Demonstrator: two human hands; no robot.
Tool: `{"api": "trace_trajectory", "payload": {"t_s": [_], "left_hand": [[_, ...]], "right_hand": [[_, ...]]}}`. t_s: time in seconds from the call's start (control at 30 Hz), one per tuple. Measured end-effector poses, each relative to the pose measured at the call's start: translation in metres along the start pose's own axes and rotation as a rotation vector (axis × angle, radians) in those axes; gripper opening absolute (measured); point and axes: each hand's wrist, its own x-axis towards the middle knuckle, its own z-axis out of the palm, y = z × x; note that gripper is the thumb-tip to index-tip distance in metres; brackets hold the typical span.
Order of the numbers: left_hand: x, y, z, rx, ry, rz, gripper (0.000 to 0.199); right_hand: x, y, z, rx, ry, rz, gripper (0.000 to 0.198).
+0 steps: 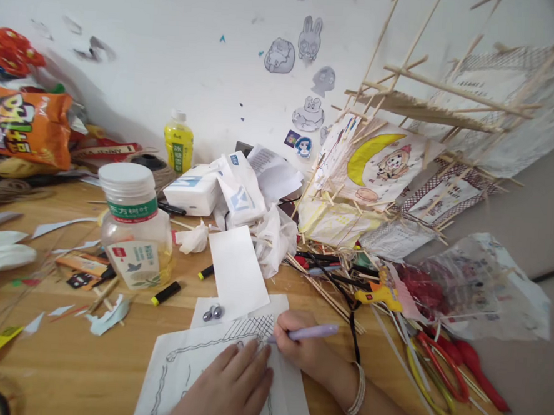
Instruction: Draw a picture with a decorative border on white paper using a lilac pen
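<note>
My right hand (299,346) grips a light purple pen (314,332), its tip at the upper right of a drawing. That white sheet (165,351) carries a wavy double border and dark crosshatching along its top edge. My left hand (231,386) lies flat on the sheet with its fingers stretched out, covering much of the middle. Under the drawing lies another white paper (289,383). Just beyond it are a blank white sheet (238,268) and small shiny round beads (213,313).
A clear plastic bottle (138,249) and a black marker (165,293) stand and lie at left, among paper scraps. To the right are a yellow glue gun (379,293), scissors (443,368) and a stick frame (452,105) with drawings. Tissue packs (193,188) sit at the back.
</note>
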Motion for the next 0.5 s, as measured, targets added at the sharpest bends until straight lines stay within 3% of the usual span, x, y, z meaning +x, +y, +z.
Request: {"api": "trace_trajectory", "payload": {"t_s": [0.5], "left_hand": [[-0.0048,0.0022,0.0066,-0.038,0.042,-0.001,0.063]], "right_hand": [[0.0009,-0.0009,-0.0015,-0.009,0.046,0.018,0.03]]}}
